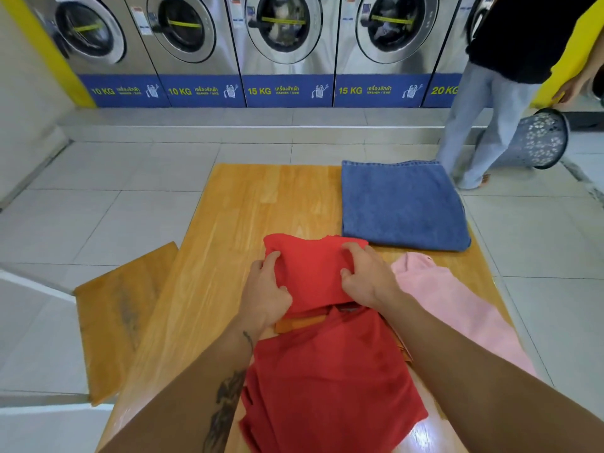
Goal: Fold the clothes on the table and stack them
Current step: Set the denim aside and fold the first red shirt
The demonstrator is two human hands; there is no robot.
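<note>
Washers (284,44) line the far wall. On the desk (228,230), folded jeans (402,204) lie far right, a pink garment (457,299) just nearer. The red shirt (327,371) lies centre-near; left hand (264,295) and right hand (366,276) pinch its folded-over upper part.

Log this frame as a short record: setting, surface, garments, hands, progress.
setting: laundromat, front-loading washing machines along the far wall
surface: wooden table
garments: red cloth garment at the near edge; folded blue denim piece far right; pink fabric item right, unfolded
hands: left hand and right hand both grip the red garment's far portion
progress: red fold under way; no stack yet
</note>
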